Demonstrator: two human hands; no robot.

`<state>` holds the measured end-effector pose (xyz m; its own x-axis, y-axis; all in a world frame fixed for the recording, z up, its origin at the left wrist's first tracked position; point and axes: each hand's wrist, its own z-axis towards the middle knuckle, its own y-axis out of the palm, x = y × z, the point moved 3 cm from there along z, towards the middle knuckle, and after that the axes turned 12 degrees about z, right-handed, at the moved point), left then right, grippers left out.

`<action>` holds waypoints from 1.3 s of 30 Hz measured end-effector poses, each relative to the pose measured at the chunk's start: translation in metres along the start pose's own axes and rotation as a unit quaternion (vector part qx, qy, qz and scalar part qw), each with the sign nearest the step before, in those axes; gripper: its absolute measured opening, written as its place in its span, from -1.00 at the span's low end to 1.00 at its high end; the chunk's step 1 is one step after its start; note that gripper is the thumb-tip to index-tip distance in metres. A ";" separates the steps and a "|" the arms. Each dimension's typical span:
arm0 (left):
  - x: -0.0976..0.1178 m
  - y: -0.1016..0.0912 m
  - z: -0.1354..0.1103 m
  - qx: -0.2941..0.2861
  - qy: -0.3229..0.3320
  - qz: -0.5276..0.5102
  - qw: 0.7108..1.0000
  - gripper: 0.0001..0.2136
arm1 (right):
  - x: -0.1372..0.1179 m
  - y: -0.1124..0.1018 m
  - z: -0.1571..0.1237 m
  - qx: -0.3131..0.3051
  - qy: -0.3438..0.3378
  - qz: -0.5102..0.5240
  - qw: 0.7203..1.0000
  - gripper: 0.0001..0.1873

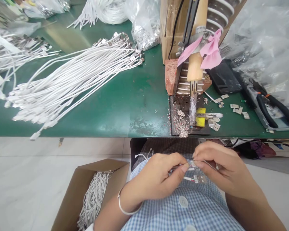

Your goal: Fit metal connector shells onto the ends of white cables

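Note:
My left hand [159, 175] is closed over my lap, pinching a short white cable with a metal USB plug [199, 179] at its end. My right hand [219, 166] is closed too, its fingertips pinching a small metal shell [192, 164] against the left thumb. Both hands meet just below the green table's front edge [86, 130]. A second white cable end [141, 156] sticks out behind the left hand.
A large fan of white cables [69, 80] lies on the table's left. A soldering iron on a stand [195, 64] points at a yellow sponge [200, 117], with loose metal shells [236, 109] and pliers [272, 104] to the right. A cardboard box of cables [93, 195] stands at my lower left.

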<state>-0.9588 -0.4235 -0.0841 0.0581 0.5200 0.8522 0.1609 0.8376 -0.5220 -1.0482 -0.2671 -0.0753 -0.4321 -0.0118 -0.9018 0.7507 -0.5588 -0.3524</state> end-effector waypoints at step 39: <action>-0.003 -0.028 0.033 0.102 -0.059 -0.012 0.993 -0.88 | 0.004 -0.012 0.024 0.099 -0.020 -0.044 0.994 -0.88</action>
<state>-0.9963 -0.4428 -0.0737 -0.0614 0.5045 0.8612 -0.0436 0.8607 -0.5073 -1.0709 -0.2800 -0.0686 -0.5141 0.0137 -0.8576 0.5973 -0.7119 -0.3694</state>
